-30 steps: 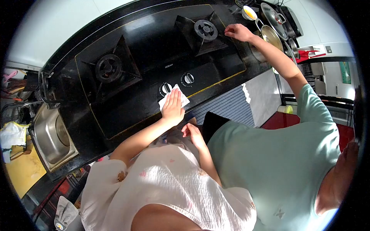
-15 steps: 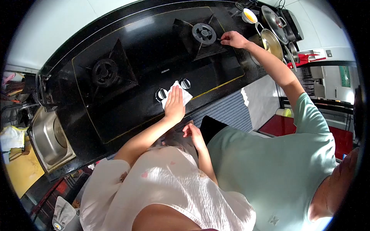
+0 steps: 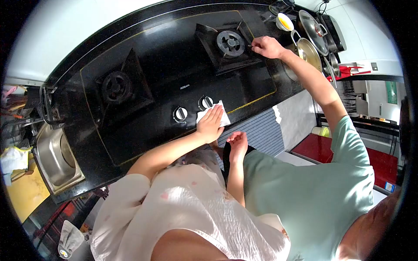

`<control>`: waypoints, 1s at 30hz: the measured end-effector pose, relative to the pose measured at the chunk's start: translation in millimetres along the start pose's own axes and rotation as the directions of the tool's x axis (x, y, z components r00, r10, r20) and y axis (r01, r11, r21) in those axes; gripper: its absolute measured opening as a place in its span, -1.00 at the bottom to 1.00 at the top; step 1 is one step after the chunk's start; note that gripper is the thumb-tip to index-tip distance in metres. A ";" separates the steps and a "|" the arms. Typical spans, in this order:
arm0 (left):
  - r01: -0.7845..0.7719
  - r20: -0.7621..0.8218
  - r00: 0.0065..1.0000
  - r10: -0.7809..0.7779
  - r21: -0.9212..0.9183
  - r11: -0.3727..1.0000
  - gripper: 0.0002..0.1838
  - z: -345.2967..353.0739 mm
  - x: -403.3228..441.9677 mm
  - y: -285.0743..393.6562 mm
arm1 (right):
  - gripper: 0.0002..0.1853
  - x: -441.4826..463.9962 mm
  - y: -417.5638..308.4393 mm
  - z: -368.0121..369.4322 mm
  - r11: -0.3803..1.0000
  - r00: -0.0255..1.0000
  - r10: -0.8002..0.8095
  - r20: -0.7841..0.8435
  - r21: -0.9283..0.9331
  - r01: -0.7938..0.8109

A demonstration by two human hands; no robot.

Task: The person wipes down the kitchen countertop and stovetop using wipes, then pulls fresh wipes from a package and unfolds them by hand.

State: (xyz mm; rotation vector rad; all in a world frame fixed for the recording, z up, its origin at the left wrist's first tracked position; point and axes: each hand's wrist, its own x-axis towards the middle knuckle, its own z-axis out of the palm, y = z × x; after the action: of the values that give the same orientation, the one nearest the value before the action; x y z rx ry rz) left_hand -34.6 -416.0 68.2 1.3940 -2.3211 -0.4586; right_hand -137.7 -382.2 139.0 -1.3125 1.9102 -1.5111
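Observation:
My left hand (image 3: 210,123) lies flat, fingers stretched out, on a white cloth (image 3: 223,115) at the front of the black gas stove (image 3: 161,56). The cloth is beside the right control knob (image 3: 205,102); the left knob (image 3: 180,115) is uncovered. My right hand (image 3: 237,146) hangs in front of the counter edge with its fingers loosely curled and nothing visible in them. A co-worker's hand (image 3: 267,46) is at the right burner (image 3: 231,44), its fingertips at the edge of the grate.
A co-worker in a green shirt (image 3: 305,195) stands close on my right. Pots (image 3: 308,54), a lid (image 3: 312,31) and a bowl (image 3: 284,21) crowd the counter's right end. To the left are another burner (image 3: 116,87) and a steel sink (image 3: 56,152).
My left hand has slid the cloth to the right and towards me, off the left knob. My right hand has shifted right. The co-worker's hand stays by the right burner.

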 end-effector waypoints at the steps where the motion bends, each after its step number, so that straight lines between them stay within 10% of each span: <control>1: 0.029 -0.033 0.999 -0.028 0.005 1.000 -0.24 4.3 9.3 4.2 | -0.70 0.4 0.3 0.0 1.000 1.000 -0.009 -0.009 -0.012 0.008; 4: 0.112 -0.118 0.986 -0.114 -0.030 0.993 -0.25 17.9 39.1 11.8 | -0.69 1.3 0.5 -0.6 0.998 0.999 -0.038 -0.037 -0.043 0.036; 9: 0.301 0.201 0.943 -0.266 -0.167 0.939 -0.43 24.4 80.6 8.4 | -0.68 -0.9 -0.5 -0.9 0.990 0.993 -0.105 -0.049 -0.101 0.099; 11: 0.058 0.276 0.961 -0.014 -0.152 0.987 -0.53 -16.5 77.3 3.9 | -0.68 -2.8 -1.3 2.4 0.984 0.991 -0.135 -0.011 -0.118 0.133; 13: 0.166 0.123 0.985 -0.119 -0.855 0.491 -0.61 -43.7 46.2 3.2 | -0.67 3.1 -1.3 10.8 0.975 0.983 -0.159 0.097 -0.143 0.172; 14: 0.161 0.099 0.980 -0.174 -0.903 0.399 -0.68 -73.1 24.6 11.6 | -0.62 7.6 2.7 19.4 0.976 0.972 -0.131 0.197 -0.146 0.161; 19: 0.368 0.347 0.925 -0.152 -0.920 0.135 -0.68 -99.7 -110.6 -18.7 | -0.40 32.9 29.5 68.9 0.741 0.781 -0.204 0.590 -0.429 0.517; 22: 0.565 0.474 0.806 -0.355 -0.794 0.225 -0.60 -120.7 -173.1 -30.8 | -0.51 40.3 55.2 75.7 0.496 0.613 -0.304 0.729 -0.428 0.756; 30: 0.567 0.464 0.703 -0.539 -0.823 0.031 -0.56 -118.9 -218.2 -29.7 | -0.44 46.3 45.6 57.4 0.795 0.554 -0.269 0.788 -0.143 0.590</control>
State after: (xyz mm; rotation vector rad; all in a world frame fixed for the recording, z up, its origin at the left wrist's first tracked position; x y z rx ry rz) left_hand 139.4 -244.4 122.2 1.4480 -0.8020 -1.7548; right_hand -137.2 -453.1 89.0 -2.2928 1.3896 -0.5156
